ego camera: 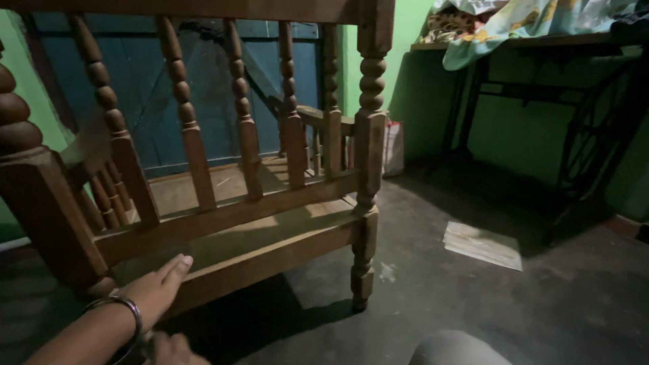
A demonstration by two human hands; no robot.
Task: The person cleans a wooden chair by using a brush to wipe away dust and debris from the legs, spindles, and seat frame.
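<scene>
Crib (pixel 223 223), wooden, fills the left half of the frame, standing on a dark floor (pixel 473 304). Its near side shows a row of turned spindles (pixel 182 108) running from a top rail at the upper edge down to a lower rail (pixel 230 213); beneath this lies a second, lower board (pixel 270 260). A turned corner post (pixel 370 155) stands at centre frame, its foot on the floor; another thick post (pixel 34 196) occupies the far left edge.

Left hand (pixel 157 289), lower left of the frame, lies flat with fingers extended and together, palm pressed against the lower board near the left post; it grips nothing. A metal bangle (pixel 122 311) circles the wrist.

Right hand (pixel 174 350), at the bottom edge just below the left hand, is blurred and partly cut off; how far it is open, and whether it holds anything, cannot be told.

Behind the crib, upper left, a blue door (pixel 149 88) is set in a green wall (pixel 405 74). In the upper right, a sewing-machine stand (pixel 581 135) with a dark iron frame carries patterned cloth (pixel 527 23). A flat pale sheet (pixel 483 245) lies on the floor at right of centre, well apart from the crib. A white bag (pixel 393 149) leans against the wall just beyond the corner post.
</scene>
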